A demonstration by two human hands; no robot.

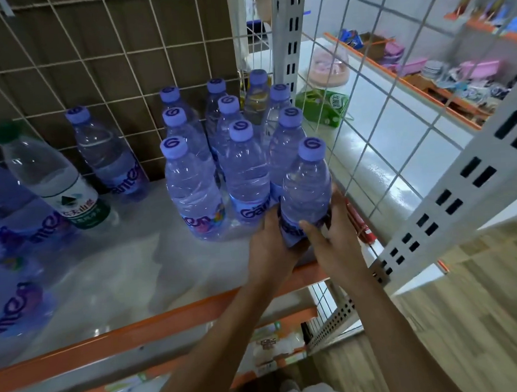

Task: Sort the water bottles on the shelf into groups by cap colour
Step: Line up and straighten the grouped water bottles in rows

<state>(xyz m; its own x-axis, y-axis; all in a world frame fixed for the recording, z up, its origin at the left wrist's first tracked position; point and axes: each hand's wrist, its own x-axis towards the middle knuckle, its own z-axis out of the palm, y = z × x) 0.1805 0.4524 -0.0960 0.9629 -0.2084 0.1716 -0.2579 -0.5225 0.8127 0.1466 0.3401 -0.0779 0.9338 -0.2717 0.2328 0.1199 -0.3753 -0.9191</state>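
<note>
Several purple-capped water bottles [243, 166] stand packed together at the right end of the shelf [127, 266]. Both hands hold one more purple-capped bottle [307, 183] upright at the group's front right corner: my left hand [269, 241] wraps its lower left side, my right hand [330, 236] its lower right. A lone purple-capped bottle [104, 151] stands against the wire back. Beside it leans a green-capped bottle [48, 177] with a green and white label. More purple-labelled bottles [8, 274] crowd the left edge, blurred.
A wire grid [88, 54] backs the shelf, and a slotted white upright [289, 40] and wire side panel close its right end. The shelf's orange front rail [155, 319] runs below my arms. Another person stands behind the upright. Beyond are white tiles and shelves of small goods [456, 71].
</note>
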